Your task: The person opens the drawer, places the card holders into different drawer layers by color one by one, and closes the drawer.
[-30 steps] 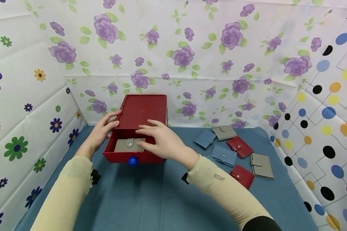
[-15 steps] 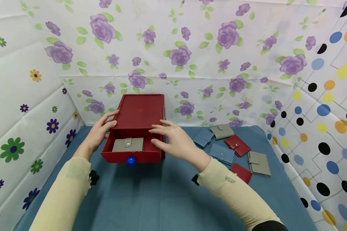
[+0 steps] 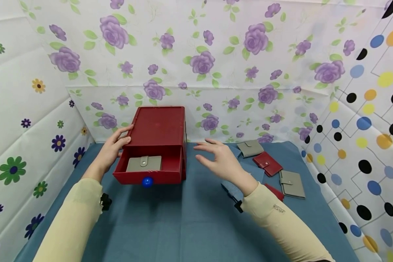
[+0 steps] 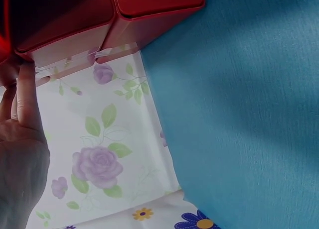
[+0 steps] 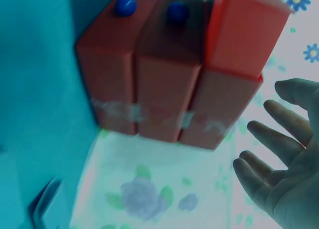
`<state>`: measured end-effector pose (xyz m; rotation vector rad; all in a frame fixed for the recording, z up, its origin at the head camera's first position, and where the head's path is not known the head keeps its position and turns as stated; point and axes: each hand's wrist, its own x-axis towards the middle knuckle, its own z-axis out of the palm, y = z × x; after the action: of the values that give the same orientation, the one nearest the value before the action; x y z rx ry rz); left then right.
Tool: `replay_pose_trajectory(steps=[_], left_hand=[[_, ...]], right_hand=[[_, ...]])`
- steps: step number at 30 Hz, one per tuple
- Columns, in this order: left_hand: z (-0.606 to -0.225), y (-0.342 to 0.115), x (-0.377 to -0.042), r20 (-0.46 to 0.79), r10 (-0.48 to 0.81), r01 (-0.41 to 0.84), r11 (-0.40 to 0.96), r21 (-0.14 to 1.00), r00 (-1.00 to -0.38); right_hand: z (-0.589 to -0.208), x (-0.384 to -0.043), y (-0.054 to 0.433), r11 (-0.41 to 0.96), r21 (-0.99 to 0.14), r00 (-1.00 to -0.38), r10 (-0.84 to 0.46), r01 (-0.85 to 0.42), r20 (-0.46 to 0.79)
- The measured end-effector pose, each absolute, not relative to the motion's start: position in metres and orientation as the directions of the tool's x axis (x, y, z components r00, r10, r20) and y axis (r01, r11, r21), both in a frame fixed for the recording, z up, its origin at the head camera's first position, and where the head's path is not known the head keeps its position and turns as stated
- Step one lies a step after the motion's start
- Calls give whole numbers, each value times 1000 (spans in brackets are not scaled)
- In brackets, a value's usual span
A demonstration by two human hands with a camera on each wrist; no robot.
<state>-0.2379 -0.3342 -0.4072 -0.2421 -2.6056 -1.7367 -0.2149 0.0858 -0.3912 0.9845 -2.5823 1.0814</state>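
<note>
A red drawer box (image 3: 158, 125) stands at the back of the table, its top drawer (image 3: 167, 177) pulled out by a blue round knob (image 3: 147, 182). Inside that drawer lies a grey wallet (image 3: 139, 163) with a snap strap. My left hand (image 3: 108, 153) rests against the box's upper left edge with its fingers extended. To the right of the box, my right hand (image 3: 224, 160) hovers above the table, fingers spread and holding nothing. In the right wrist view, the right hand (image 5: 291, 149) is apart from the stacked drawers (image 5: 169, 89).
On the right lie several wallets: a grey one (image 3: 250, 148) at the back, a red one (image 3: 267, 163), another grey one (image 3: 292, 183), and blue and red ones partly hidden by my right arm. Patterned cloth walls (image 3: 216, 120) enclose the blue table (image 3: 170, 225).
My right hand has withdrawn from over the open drawer and moved right, toward the wallets. The grey wallet stays in the drawer. My left hand keeps its place on the box.
</note>
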Motion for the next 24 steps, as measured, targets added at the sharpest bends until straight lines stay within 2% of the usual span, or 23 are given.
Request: replay_pose_trajectory(steps=[15, 24], left_hand=[[-406, -335, -239, 85, 131, 129, 381, 916, -988], [-407, -335, -239, 80, 130, 124, 374, 919, -988]], right_hand=[[-432, -226, 181, 667, -601, -898, -327, -439, 293], [-459, -221, 233, 760, -570, -950, -237, -311, 203]])
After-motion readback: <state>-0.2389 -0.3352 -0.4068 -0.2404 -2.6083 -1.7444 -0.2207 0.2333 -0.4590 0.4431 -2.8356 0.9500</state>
